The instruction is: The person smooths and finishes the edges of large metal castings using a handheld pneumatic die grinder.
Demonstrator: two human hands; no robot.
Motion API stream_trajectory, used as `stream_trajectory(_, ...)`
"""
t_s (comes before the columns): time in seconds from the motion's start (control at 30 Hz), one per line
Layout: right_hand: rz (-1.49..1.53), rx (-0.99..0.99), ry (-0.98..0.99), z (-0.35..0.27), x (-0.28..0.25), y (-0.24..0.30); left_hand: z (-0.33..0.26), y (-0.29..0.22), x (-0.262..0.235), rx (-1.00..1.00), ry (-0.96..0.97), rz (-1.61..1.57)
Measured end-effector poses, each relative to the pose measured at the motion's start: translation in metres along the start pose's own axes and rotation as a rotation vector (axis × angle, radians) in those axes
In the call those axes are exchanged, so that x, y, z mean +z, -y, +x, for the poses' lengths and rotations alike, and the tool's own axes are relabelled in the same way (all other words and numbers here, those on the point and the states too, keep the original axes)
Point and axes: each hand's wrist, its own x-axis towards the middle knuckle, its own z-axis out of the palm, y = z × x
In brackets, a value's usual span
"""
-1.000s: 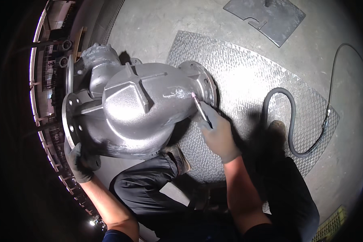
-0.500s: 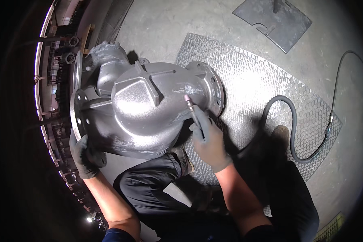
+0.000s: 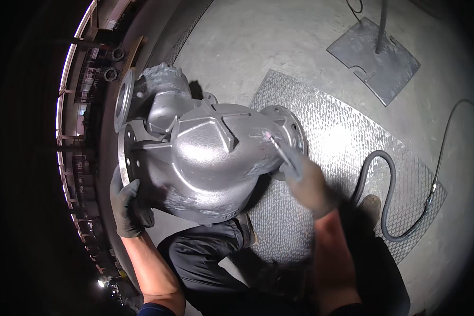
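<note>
A large grey cast-metal pump casing (image 3: 205, 174) with bolt-hole flanges lies before me. My left hand (image 3: 126, 205), in a dark grey glove, is closed on the lower edge of its left flange (image 3: 124, 158), with the thumb showing on the near face. My right hand (image 3: 306, 181), gloved and smeared by motion, is closed around a slim pencil grinder (image 3: 282, 150). The grinder's pink tip is at the casing's upper right side, by a light scuffed patch near the right flange (image 3: 297, 131). Whether the tip touches the metal I cannot tell.
Beneath the casing's right side lies a ridged metal plate (image 3: 337, 110). A dark hose (image 3: 392, 184) curves over it at right. Further back stands a flat base plate (image 3: 374, 63) with an upright post. A second flanged casting (image 3: 166, 89) sits behind the casing.
The view has shifted, so the casing appears lower and further right. My right hand has drawn the grinder tip up along the scuffed patch. My left hand keeps its hold on the flange.
</note>
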Motion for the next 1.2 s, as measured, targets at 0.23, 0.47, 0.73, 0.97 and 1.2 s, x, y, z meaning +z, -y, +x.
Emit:
stream_trajectory(0.23,-0.189,-0.353,0.19,0.089,-0.032,0.002,0.002,0.002,0.007,0.025,-0.051,-0.002)
stream_trajectory(0.47,-0.218,-0.421,0.273,0.13,-0.032,0.001,0.005,0.006,-0.004,0.027,-0.07,0.125)
stream_trajectory(0.73,-0.175,-0.383,0.303,0.128,-0.034,0.0,0.005,0.007,-0.008,0.054,-0.032,0.139)
stream_trajectory(0.97,-0.189,0.098,-0.246,0.074,-0.032,-0.04,0.01,-0.003,0.005,0.002,-0.043,0.009)
stream_trajectory(1.2,0.369,0.478,-0.511,0.005,0.039,-0.168,0.032,-0.026,0.017,-0.105,0.015,0.116)
